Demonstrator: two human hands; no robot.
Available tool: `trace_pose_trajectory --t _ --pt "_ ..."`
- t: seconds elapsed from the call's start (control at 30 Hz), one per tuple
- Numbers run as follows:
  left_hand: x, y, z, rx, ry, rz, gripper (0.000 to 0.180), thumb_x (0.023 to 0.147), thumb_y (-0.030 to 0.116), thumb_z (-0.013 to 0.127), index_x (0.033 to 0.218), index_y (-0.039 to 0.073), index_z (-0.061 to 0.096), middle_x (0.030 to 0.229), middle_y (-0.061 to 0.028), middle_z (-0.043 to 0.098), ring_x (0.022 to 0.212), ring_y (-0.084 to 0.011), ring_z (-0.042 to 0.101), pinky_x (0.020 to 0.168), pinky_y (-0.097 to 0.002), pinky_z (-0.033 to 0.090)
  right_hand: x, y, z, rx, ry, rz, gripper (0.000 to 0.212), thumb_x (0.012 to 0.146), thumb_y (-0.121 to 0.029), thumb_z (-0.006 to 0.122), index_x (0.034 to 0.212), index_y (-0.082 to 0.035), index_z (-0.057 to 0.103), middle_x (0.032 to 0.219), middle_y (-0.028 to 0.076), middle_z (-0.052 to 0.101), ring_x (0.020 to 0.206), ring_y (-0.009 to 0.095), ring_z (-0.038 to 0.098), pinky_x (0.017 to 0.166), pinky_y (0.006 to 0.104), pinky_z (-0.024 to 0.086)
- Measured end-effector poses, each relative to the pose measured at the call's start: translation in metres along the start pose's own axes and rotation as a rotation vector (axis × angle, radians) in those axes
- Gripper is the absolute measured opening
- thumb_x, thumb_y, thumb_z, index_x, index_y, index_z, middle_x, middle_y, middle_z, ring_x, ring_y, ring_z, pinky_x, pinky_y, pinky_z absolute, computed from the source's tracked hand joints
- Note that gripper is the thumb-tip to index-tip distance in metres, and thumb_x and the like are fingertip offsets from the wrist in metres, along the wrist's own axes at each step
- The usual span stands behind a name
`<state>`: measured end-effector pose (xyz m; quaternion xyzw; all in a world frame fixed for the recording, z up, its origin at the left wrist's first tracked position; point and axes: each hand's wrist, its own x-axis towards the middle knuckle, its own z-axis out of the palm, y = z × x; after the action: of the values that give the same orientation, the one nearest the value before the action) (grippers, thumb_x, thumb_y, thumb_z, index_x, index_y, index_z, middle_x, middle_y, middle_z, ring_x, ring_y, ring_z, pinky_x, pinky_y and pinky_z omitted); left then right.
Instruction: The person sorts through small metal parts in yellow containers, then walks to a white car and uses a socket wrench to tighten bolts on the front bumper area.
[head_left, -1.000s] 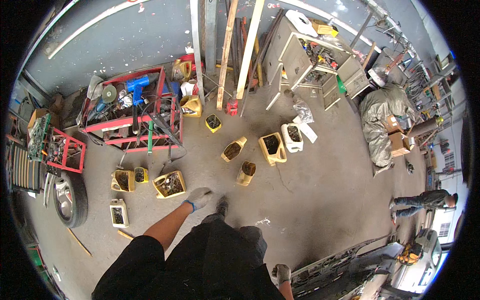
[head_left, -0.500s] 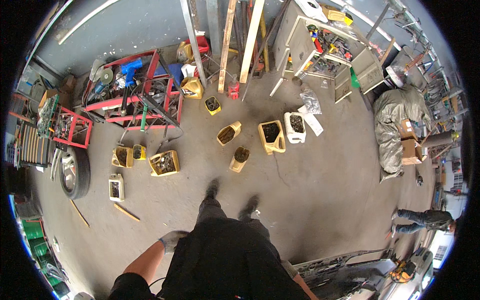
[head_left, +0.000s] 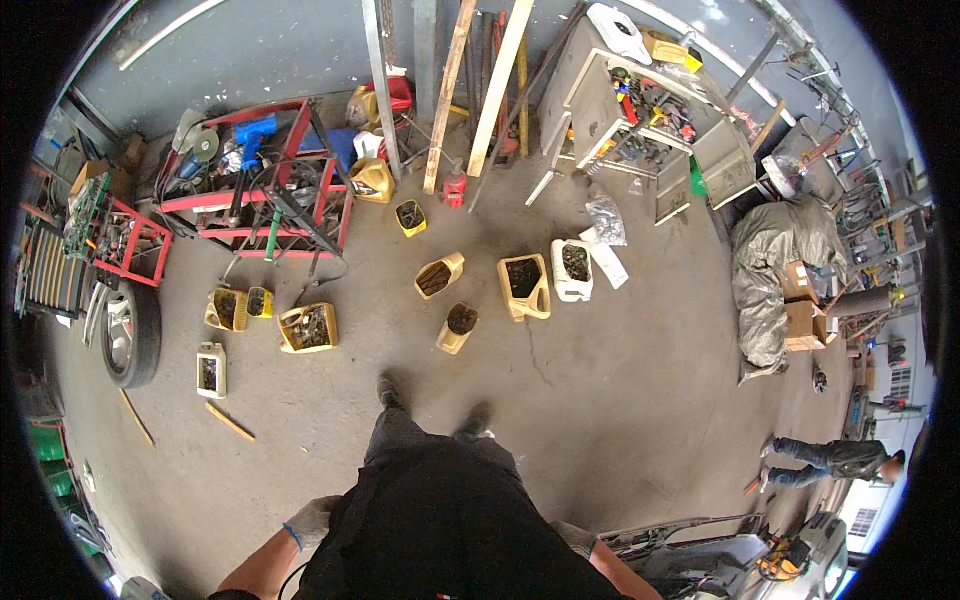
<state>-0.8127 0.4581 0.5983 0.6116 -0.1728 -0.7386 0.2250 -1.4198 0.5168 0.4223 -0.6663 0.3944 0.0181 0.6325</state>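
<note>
My left hand (head_left: pixel 313 522), in a grey work glove with a blue cuff edge, hangs beside my left hip, its fingers mostly hidden by my dark shirt. On the other side my right hand (head_left: pixel 574 539), also gloved, shows only in part next to my body. No held thing is visible at either one. On the floor ahead of my feet stand cut-open jugs filled with small dark parts: a tan one (head_left: pixel 459 329), another on its side (head_left: pixel 439 276), a wider tan jug (head_left: pixel 525 287) and a white jug (head_left: pixel 573 271).
To the left are more cut jugs (head_left: pixel 308 329), a tyre (head_left: pixel 132 335), wooden sticks (head_left: pixel 230 421) and a red tool cart (head_left: pixel 263 190). A metal cabinet (head_left: pixel 600 118) and a covered heap (head_left: pixel 768 290) stand right. A person (head_left: pixel 830 460) is at far right, beyond car parts (head_left: pixel 690 555).
The jugs and cart have shifted slightly left in view, and my feet have moved. My left hand hangs lower in view; more of my right glove shows. The person at right stands a little lower.
</note>
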Motion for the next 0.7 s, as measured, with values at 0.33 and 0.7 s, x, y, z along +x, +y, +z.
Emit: trace_pose_trajectory --t 0.33,0.7 --pt "0.021 0.005 -0.030 0.020 -0.010 -0.108 0.030 0.090 0.010 0.068 0.116 -0.004 0.068 0.104 -0.0048 0.072 0.090 -0.0119 0.062 0.078 -0.0303 0.052 0.006 -0.038 -0.010 0.033 0.150 0.590 0.025 0.092 -0.013 0.056 0.112 -0.006 0.069 0.102 0.008 0.071 0.095 0.023 0.066 0.084 0.0345 0.051" --pt "0.014 -0.017 -0.079 0.155 -0.434 -0.516 0.023 0.091 0.019 0.065 0.105 0.002 0.071 0.085 -0.0014 0.071 0.071 -0.0114 0.063 0.060 -0.0294 0.051 -0.045 -0.054 -0.053 -0.008 0.224 0.909 0.027 0.096 -0.024 0.055 0.111 -0.009 0.071 0.107 0.011 0.071 0.100 0.027 0.066 0.088 0.0368 0.050"
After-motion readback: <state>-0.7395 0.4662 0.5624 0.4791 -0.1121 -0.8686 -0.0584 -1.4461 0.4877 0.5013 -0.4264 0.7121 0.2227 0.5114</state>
